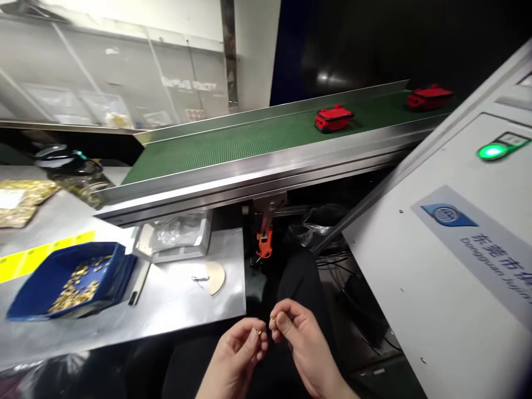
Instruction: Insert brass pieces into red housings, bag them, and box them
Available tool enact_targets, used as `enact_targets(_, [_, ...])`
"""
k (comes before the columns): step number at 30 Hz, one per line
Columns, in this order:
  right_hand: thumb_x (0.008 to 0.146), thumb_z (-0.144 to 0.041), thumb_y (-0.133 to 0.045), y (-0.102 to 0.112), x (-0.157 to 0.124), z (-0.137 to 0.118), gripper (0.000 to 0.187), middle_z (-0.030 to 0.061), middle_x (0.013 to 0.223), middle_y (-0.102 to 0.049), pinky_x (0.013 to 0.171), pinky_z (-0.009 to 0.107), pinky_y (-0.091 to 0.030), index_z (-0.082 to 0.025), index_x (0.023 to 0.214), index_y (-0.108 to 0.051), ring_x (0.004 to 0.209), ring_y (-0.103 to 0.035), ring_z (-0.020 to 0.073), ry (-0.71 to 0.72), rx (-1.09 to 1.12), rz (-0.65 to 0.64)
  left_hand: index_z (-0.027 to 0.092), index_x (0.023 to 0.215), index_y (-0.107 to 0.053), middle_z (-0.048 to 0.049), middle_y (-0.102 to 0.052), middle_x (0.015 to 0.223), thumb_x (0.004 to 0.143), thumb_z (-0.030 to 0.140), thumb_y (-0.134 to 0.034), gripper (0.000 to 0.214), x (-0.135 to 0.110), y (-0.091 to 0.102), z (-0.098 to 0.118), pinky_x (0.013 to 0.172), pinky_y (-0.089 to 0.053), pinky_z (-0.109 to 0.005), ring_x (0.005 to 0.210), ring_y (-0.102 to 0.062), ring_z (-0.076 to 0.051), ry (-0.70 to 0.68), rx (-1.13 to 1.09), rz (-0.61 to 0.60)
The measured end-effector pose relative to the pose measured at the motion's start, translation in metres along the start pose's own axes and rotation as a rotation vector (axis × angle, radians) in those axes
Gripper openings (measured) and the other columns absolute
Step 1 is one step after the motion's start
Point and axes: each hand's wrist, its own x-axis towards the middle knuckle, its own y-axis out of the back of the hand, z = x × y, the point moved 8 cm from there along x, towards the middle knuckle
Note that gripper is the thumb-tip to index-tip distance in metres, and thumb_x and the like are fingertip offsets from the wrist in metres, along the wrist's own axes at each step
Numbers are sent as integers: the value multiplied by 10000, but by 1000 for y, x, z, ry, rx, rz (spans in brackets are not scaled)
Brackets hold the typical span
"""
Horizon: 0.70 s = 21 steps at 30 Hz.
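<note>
My left hand (241, 349) is low in the head view, above my lap, its thumb and fingers pinching a small gold-coloured metal part (259, 333). Close beside it, my right hand (299, 338) is also closed, with a bit of a gold-coloured part (274, 320) showing at its fingertips. The exact kind of these parts is too small to make out. The two hands are slightly apart. To the left on the metal table (178, 302) stands a blue bin (33, 296) with many small gold-coloured pieces (78, 285) inside.
A green conveyor belt (216, 147) crosses ahead, carrying two red items (333, 118). A white machine cabinet (419, 266) with a green light stands right. The table also bears a tan disc (216, 279), a grey tray (178, 256) and a dark-lidded jar (78, 174). An orange tool (264, 244) hangs beneath the conveyor.
</note>
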Motion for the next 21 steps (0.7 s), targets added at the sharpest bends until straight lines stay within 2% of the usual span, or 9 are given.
enact_targets(4, [788,-417,-867,-4,-6,6,315,45,820,-727,689,235,-474,-159,916,-740,698,-617,109,-118,91,-20,162,871,-777,-50,-733,746,699,436,-911,350,-4,12,9,614,-503,-195,678,-635,-133,-108,86,38])
enact_targets(7, [734,-382,-914,-10,-9,9,347,52,843,-739,679,222,-481,-149,932,-749,696,-630,103,-198,149,-38,176,928,-776,-79,-788,846,728,394,-892,318,-12,26,19,702,-581,-242,792,-727,-206,-217,232,136])
enact_targets(9, [712,-382,-929,-13,-10,11,354,43,820,-732,648,208,-470,-148,907,-747,669,-620,94,-236,190,-40,188,941,-785,-81,-801,890,771,370,-856,259,-19,29,30,752,-613,-270,841,-752,-236,-337,359,179])
enact_targets(12, [690,-411,-938,-19,-10,11,359,11,733,-683,603,188,-440,-147,830,-740,621,-572,73,-249,249,-42,211,911,-801,-62,-788,897,850,253,-780,77,-32,14,51,734,-623,-261,817,-752,-218,-668,609,130])
enact_targets(13, [682,-424,-940,-22,-10,11,367,1,711,-665,597,185,-434,-147,815,-740,615,-559,70,-243,266,-39,219,929,-801,-54,-776,895,868,194,-751,83,-37,5,57,715,-620,-250,804,-745,-203,-793,681,91])
enact_targets(16, [676,-451,-938,-27,-9,13,382,2,705,-659,597,186,-432,-145,812,-755,613,-550,68,-226,283,-22,225,1062,-781,-42,-742,910,871,34,-693,284,-51,-13,65,694,-610,-235,802,-726,-175,-1097,814,38])
enact_targets(19, [699,-457,-922,-32,-9,14,372,18,713,-683,592,194,-433,-141,823,-768,592,-555,69,-210,257,-23,205,1126,-761,-48,-735,962,834,-65,-676,406,-60,-17,68,739,-607,-256,864,-713,-178,-1298,883,112])
enact_targets(21, [704,-460,-918,-34,-9,15,368,14,701,-682,584,195,-431,-142,822,-774,576,-552,68,-205,249,-19,200,1134,-758,-48,-733,977,823,-93,-670,436,-63,-18,70,749,-601,-270,884,-704,-181,-1369,915,152])
